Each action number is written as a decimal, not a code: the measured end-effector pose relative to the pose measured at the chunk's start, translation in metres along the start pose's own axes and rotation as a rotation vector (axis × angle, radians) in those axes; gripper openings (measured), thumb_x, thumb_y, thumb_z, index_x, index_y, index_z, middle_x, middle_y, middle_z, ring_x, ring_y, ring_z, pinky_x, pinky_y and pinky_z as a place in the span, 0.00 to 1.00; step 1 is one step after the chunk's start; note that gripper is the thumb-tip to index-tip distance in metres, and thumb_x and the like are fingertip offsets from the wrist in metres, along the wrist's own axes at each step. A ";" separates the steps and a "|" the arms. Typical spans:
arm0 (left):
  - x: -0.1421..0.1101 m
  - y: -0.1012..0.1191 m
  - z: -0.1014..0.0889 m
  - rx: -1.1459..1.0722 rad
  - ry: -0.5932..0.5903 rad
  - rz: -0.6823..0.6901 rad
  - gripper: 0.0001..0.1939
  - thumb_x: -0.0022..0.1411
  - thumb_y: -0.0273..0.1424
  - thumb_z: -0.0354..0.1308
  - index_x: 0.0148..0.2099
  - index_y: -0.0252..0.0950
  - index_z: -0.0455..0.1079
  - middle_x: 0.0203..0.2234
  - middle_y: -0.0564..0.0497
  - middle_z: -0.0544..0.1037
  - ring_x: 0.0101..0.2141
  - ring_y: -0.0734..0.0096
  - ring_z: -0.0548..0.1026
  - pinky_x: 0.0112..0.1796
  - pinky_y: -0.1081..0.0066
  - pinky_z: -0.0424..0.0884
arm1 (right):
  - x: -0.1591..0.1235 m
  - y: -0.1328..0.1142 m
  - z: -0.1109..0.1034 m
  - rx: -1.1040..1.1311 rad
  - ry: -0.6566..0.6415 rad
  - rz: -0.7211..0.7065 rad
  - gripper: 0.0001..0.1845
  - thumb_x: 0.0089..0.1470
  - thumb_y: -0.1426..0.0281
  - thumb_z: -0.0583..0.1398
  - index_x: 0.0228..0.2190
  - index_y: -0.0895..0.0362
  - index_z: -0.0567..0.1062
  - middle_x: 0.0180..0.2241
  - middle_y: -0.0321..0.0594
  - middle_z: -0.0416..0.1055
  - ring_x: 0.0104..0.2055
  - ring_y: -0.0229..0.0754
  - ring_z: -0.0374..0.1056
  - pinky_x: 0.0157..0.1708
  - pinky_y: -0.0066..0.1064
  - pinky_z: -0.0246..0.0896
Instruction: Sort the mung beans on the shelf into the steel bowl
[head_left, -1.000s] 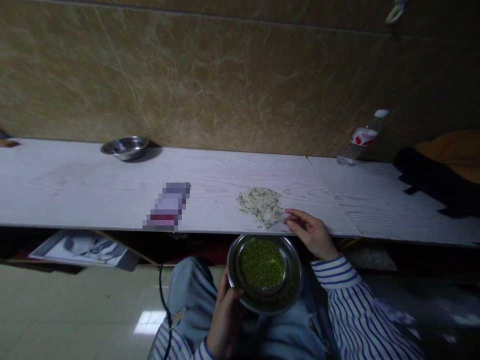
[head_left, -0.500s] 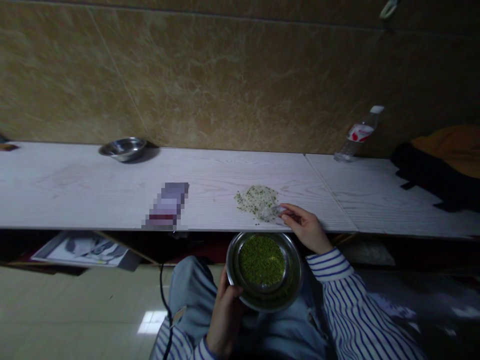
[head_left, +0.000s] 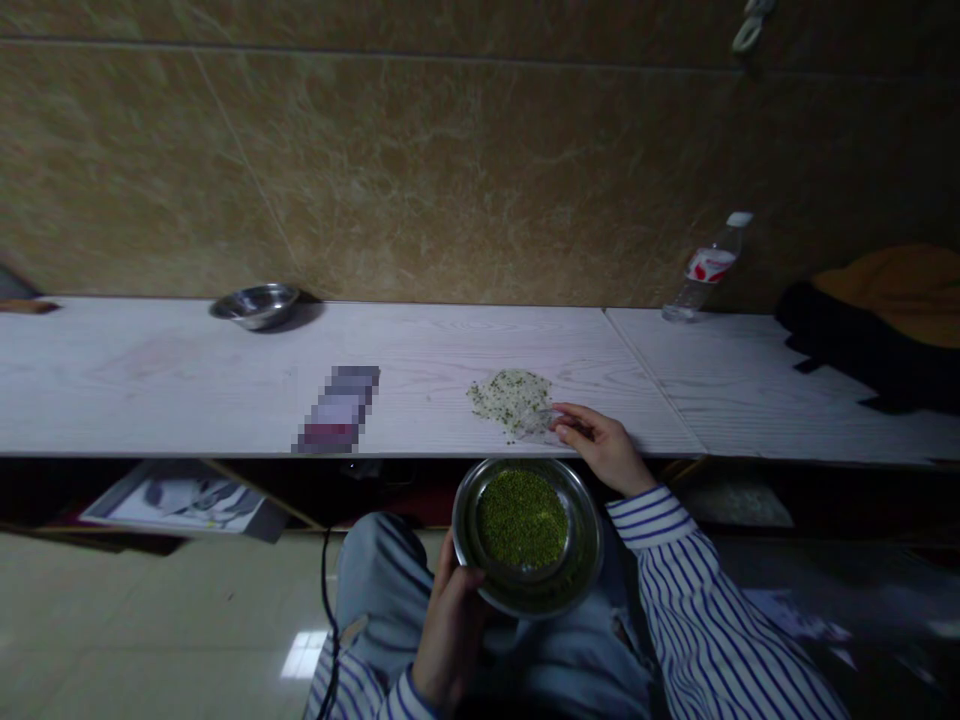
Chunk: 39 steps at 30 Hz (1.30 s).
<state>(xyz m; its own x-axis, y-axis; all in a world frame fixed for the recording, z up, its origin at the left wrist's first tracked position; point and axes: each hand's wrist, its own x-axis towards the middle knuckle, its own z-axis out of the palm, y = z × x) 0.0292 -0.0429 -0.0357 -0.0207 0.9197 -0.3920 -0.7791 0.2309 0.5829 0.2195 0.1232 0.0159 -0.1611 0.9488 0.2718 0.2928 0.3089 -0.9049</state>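
Observation:
A steel bowl [head_left: 589, 535] sits over my lap just below the counter's front edge, holding green mung beans [head_left: 523, 520]. My left hand [head_left: 455, 610] grips its left rim, thumb on top. On the counter lies a loose pile of white rice grains mixed with green beans [head_left: 510, 395]. At the pile's near right side is my right hand [head_left: 596, 440], its fingers pinched on a small clear plastic piece [head_left: 541, 428]. That piece touches the grains; its exact shape is hard to make out.
A second steel bowl [head_left: 256, 308] stands at the back left of the white counter [head_left: 420, 340]. A blurred-out flat item [head_left: 337, 408] lies left of the pile. At the right are a plastic bottle [head_left: 705, 270] and a dark and orange cloth item [head_left: 877, 320]. Below is an open drawer [head_left: 187, 500].
The clear plastic piece in my right hand has shifted slightly at the pile's near right edge. My left hand keeps its hold on the bowl. The view has moved a little.

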 end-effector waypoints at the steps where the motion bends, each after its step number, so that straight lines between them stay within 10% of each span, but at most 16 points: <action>1: -0.001 0.000 0.000 0.002 0.003 -0.005 0.29 0.54 0.24 0.52 0.58 0.45 0.61 0.50 0.49 0.72 0.47 0.60 0.70 0.45 0.62 0.66 | 0.000 0.000 0.000 -0.006 -0.004 -0.004 0.18 0.48 0.67 0.62 0.43 0.54 0.76 0.35 0.41 0.77 0.38 0.42 0.72 0.42 0.38 0.67; 39: 0.009 0.001 -0.004 -0.017 0.036 -0.035 0.32 0.52 0.25 0.54 0.60 0.45 0.59 0.49 0.49 0.73 0.47 0.59 0.71 0.44 0.62 0.67 | 0.010 0.003 0.015 -0.091 0.068 0.018 0.18 0.52 0.67 0.59 0.46 0.53 0.73 0.37 0.40 0.76 0.41 0.42 0.72 0.43 0.37 0.66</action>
<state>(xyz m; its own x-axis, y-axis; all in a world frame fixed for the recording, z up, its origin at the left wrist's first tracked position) 0.0253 -0.0357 -0.0414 -0.0156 0.8992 -0.4373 -0.7903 0.2569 0.5563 0.2050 0.1321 0.0111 -0.0918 0.9554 0.2805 0.3801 0.2940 -0.8770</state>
